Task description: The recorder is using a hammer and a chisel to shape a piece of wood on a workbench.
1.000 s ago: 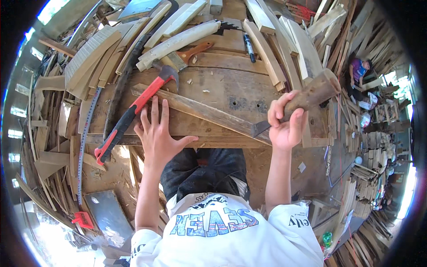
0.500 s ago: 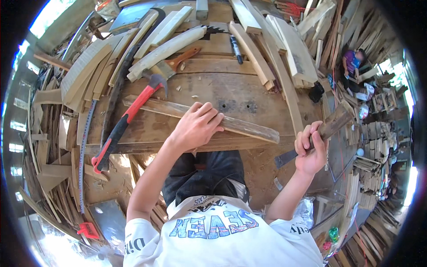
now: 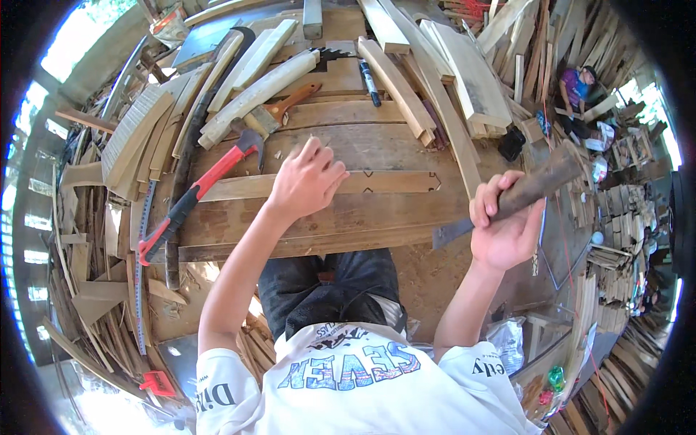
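Observation:
A flat wooden strip (image 3: 391, 182) lies crosswise on the workbench, with dark angular marks on its upper face near the right end. My left hand (image 3: 308, 177) is over its middle, fingers curled and closed at the strip; the undersides of the fingers are hidden. In my right hand (image 3: 504, 228) is a chisel (image 3: 540, 185), wrapped by the fingers around its thick wooden handle. Its dark flat blade points left and hangs off the bench's near edge. A claw hammer (image 3: 206, 177) with a red and black handle rests left of my left hand, lying over the strip's left end.
Across the workbench (image 3: 348, 225) lie a paintbrush (image 3: 293, 101), a black marker (image 3: 369, 83) and several pale boards (image 3: 467, 76). A tape measure (image 3: 157, 383) hangs extended at the left. Stacked timber (image 3: 616, 239) fills the right side, where another person (image 3: 576, 94) sits.
The strip has turned from its dark rough face to a smooth marked one and now lies flatter, farther from me. The hammer has shifted slightly left. My right hand still holds the chisel.

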Demonstrator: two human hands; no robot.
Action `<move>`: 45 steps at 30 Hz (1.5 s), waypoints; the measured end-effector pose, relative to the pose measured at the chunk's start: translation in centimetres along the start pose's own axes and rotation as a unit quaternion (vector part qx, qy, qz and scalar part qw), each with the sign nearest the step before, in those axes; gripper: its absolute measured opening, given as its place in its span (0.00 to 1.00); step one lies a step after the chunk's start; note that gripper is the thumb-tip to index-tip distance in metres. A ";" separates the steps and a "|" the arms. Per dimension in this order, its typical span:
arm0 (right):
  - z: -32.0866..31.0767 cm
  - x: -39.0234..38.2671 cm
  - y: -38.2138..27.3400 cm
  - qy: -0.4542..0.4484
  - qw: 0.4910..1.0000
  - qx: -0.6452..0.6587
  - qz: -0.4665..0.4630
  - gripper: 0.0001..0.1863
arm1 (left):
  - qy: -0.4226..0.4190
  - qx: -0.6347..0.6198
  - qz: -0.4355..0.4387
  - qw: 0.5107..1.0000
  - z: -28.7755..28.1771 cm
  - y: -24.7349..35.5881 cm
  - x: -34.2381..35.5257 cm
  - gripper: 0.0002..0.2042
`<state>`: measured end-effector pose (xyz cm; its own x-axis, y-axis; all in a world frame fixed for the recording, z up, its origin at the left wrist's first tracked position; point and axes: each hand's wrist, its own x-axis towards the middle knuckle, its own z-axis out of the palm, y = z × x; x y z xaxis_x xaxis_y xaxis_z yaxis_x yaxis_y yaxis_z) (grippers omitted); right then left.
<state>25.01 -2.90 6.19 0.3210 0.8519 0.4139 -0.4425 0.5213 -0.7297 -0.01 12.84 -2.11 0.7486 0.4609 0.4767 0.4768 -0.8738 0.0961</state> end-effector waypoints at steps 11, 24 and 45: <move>2.9 7.2 7.8 -0.168 0.982 0.082 -0.020 0.33 | 0.006 -0.076 -0.051 0.996 -0.6 0.2 -1.1 0.14; 4.5 9.2 11.9 -0.293 0.948 0.017 0.123 0.36 | -0.142 0.025 -0.038 0.989 -0.3 0.0 -0.5 0.41; 4.9 8.7 12.4 -0.255 0.963 -0.004 0.087 0.36 | -0.130 0.012 -0.049 0.990 -0.7 0.2 -0.3 0.39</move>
<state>18.19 11.22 3.36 -0.2118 0.8417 0.4967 -0.4454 0.3693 -0.8156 -0.42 12.39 -1.64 0.7902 0.5700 0.2254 0.5608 -0.8207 0.1092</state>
